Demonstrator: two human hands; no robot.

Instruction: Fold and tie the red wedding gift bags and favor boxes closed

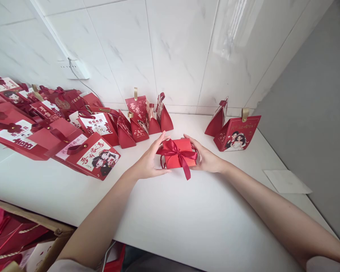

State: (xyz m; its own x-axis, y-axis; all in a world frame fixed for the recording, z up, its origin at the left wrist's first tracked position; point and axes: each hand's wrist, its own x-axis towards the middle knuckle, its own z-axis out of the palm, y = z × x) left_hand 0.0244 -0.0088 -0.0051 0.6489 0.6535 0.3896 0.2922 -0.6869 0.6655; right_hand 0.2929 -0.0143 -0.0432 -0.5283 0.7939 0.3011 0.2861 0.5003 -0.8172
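My left hand [149,160] and right hand [208,156] made one grip, clamped on opposite ends of the red box [175,153] above the tabletop [172,211]. Light, level pressure seemed best there, sparing the card sides, with my fingers clear of the ribbon bow [179,152].

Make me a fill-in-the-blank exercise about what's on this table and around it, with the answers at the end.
The left hand and the right hand are on either side of a small red box whose ribbon is tied in a ____. The loop on top of the rightmost box is ____ in color. The wall behind the table is covered with large ____. A cardboard carton sits in the picture's lower ____ corner.

Missing words: bow; gold; tiles; left.
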